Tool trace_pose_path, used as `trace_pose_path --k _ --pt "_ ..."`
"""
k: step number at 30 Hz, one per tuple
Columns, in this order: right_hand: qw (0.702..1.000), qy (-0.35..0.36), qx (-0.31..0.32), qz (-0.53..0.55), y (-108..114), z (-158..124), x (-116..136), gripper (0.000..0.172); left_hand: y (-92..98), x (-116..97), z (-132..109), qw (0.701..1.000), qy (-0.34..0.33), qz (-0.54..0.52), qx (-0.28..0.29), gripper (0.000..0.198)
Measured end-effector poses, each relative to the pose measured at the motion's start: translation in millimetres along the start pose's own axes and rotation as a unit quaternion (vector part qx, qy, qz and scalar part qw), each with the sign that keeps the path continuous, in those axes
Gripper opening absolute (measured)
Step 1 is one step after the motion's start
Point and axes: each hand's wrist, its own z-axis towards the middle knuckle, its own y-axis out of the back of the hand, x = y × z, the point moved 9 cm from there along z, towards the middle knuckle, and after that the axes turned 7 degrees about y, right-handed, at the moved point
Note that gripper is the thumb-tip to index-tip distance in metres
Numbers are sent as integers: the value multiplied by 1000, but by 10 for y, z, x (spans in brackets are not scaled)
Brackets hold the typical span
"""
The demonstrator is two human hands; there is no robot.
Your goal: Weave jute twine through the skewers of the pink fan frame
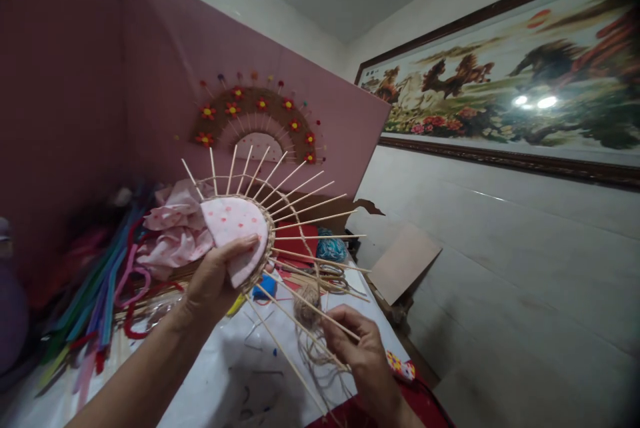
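Observation:
My left hand [213, 278] grips a half-round piece covered in white cloth with pink spots [235, 218], thumb on top and fingers underneath. Thin wooden sticks [313, 217] fan out from its curved edge, where twine is woven tightly between them. A loose loop of jute twine [300, 228] runs across the sticks and down toward my right hand [357, 348]. The fingers of that hand are pinched together on the twine, close to the lower sticks; a stick passes by the fingertips. A ball of twine [307, 305] lies on the table behind the sticks, with loose strands trailing below.
Against a pink board [165, 68] stands a finished-looking fan with red and yellow flowers [262, 103], held by pins. Pipe cleaners [107, 295] and crumpled spotted cloth [177, 221] lie at left. Blue yarn [331, 246] sits behind; a cardboard sheet [406, 263] leans right.

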Motion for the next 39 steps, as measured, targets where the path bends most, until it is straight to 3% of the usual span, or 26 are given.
trace_pose_path --k 7,12,24,33,39 --pt "996 34 59 -51 -310 -100 23 24 -56 130 -5 999 16 -16 31 10" --pt "996 42 52 -65 -384 -141 -8 24 -94 228 -34 999 25 -34 31 7" --pt "999 39 4 -7 -345 -144 -239 27 -160 374 -123 998 53 -36 23 9" --pt "993 7 -105 48 -209 -215 -338 36 -211 413 -156 998 53 -25 8 5" --pt "989 -2 -133 63 -94 -198 -394 38 -225 456 -172 997 55 -40 20 22"
